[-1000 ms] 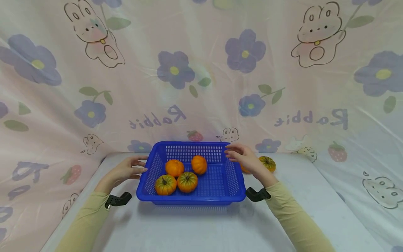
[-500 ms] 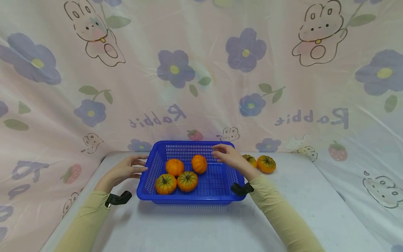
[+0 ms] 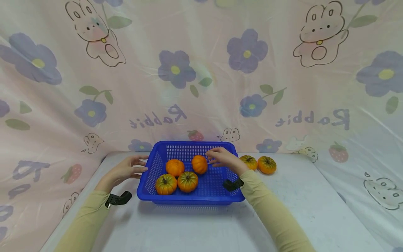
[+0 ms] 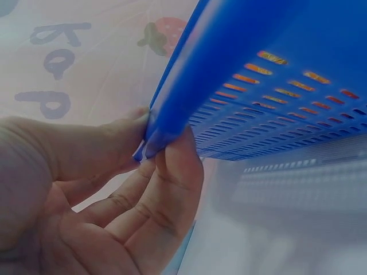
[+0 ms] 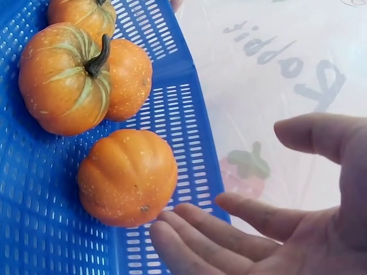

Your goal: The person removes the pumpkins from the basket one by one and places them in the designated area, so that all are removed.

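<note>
A blue plastic basket (image 3: 192,198) with slotted walls holds several small pumpkins. My left hand (image 3: 126,168) pinches the basket's left rim between thumb and fingers, as the left wrist view shows up close. Over the right half of the basket, my right hand (image 3: 224,159) has its fingers stretched loosely and holds nothing. Its fingertips are right beside a plain orange pumpkin (image 5: 127,177) near the back wall. Left of that one lie another orange pumpkin (image 3: 175,167) and two green-striped ones, a front-left pumpkin (image 3: 165,184) and a middle pumpkin (image 3: 188,182).
Outside the basket, to the right, two green-striped pumpkins stand on the white table (image 3: 302,210): a nearer-to-basket pumpkin (image 3: 248,162) and an outer pumpkin (image 3: 267,165). A patterned curtain (image 3: 201,87) hangs behind and along the sides.
My right hand has moved left from above the basket's right rim to beside the orange pumpkin, uncovering the two pumpkins outside. The left hand and basket stay put.
</note>
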Demonstrator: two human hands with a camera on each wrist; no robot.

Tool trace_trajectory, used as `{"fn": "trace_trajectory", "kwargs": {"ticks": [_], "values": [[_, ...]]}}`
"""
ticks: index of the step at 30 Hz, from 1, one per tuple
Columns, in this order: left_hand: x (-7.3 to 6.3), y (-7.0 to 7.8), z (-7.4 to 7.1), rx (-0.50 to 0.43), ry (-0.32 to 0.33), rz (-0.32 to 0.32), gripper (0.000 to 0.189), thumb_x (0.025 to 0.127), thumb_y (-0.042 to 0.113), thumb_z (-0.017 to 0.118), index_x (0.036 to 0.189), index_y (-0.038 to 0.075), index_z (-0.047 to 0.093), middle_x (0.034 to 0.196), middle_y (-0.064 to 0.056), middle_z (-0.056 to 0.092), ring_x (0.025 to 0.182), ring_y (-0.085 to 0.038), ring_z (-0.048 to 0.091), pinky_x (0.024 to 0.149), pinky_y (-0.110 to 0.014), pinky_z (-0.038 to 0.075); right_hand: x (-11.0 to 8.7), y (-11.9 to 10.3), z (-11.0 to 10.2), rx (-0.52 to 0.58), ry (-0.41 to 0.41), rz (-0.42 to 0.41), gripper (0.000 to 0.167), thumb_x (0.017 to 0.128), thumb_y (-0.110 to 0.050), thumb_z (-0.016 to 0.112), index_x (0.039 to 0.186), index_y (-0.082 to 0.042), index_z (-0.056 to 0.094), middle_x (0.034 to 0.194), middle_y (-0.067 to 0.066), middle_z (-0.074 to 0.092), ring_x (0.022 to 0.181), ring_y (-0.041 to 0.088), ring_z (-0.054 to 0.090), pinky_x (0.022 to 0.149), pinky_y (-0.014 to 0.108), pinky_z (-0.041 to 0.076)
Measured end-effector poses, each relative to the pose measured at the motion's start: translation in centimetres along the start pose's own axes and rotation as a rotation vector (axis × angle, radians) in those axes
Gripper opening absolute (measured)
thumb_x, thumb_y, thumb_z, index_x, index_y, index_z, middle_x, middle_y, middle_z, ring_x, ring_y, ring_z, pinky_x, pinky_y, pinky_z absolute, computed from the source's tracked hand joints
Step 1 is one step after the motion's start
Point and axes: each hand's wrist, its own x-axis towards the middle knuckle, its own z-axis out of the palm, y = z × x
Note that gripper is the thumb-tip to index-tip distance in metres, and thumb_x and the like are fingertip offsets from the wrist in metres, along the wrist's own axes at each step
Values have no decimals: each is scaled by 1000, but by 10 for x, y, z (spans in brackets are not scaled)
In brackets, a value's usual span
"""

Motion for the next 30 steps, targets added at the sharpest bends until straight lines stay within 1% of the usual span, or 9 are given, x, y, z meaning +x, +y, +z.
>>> {"fn": "trace_trajectory", "kwargs": {"ticks": [6, 9, 11, 15, 19, 24, 27, 30], "values": [[0, 0, 0, 3, -1, -2, 64, 93, 15, 63, 144, -5, 30, 125, -29, 49, 93, -29, 64, 80, -42, 55, 11, -2, 9, -39, 60, 59, 46, 95, -28, 58, 127, 5, 54, 122, 25, 56, 113, 39, 56, 95, 49, 46], [0, 0, -1, 3, 2, -2, 64, 93, 14, 64, 144, -5, 30, 125, -30, 50, 93, -29, 64, 80, -42, 55, 14, -2, 13, -61, 73, 76, 48, 94, -29, 59, 127, 4, 55, 122, 24, 57, 112, 39, 56, 94, 50, 46], [0, 1, -1, 4, 5, -4, 64, 93, 14, 64, 144, -5, 30, 124, -30, 50, 93, -29, 64, 80, -42, 55, 15, -2, 14, -76, 74, 85, 52, 94, -33, 58, 129, 4, 53, 124, 24, 55, 113, 40, 56, 94, 51, 46], [0, 1, -1, 5, 5, -6, 64, 93, 15, 64, 144, -5, 31, 125, -29, 50, 94, -29, 64, 80, -42, 55, 18, -1, 16, -98, 77, 111, 64, 94, -43, 56, 136, 4, 46, 130, 27, 50, 117, 43, 52, 93, 53, 46], [1, 1, 0, 7, 3, -8, 64, 93, 15, 64, 144, -5, 31, 125, -30, 49, 94, -29, 64, 80, -43, 55, 22, 0, 17, -108, 93, 138, 73, 92, -51, 55, 139, 4, 42, 134, 27, 47, 117, 43, 52, 93, 54, 46], [1, 0, -1, 7, 2, -8, 64, 93, 14, 64, 144, -5, 31, 125, -30, 50, 94, -30, 64, 80, -43, 55, 25, 2, 19, -106, 109, 141, 70, 92, -48, 58, 136, 5, 44, 129, 27, 50, 114, 45, 53, 92, 55, 46], [1, 0, -1, 9, 8, -10, 64, 92, 14, 65, 143, -5, 31, 125, -30, 50, 94, -30, 64, 80, -43, 55, 28, 4, 21, -127, 122, 138, 66, 90, -45, 61, 130, 6, 49, 126, 26, 52, 109, 45, 56, 90, 54, 48], [1, -1, -1, 7, 8, -11, 64, 92, 14, 65, 144, -5, 31, 125, -30, 50, 95, -30, 64, 80, -43, 55, 30, 7, 23, -175, 125, 123, 61, 88, -45, 64, 122, 6, 56, 122, 22, 55, 103, 44, 59, 87, 53, 50]]}}
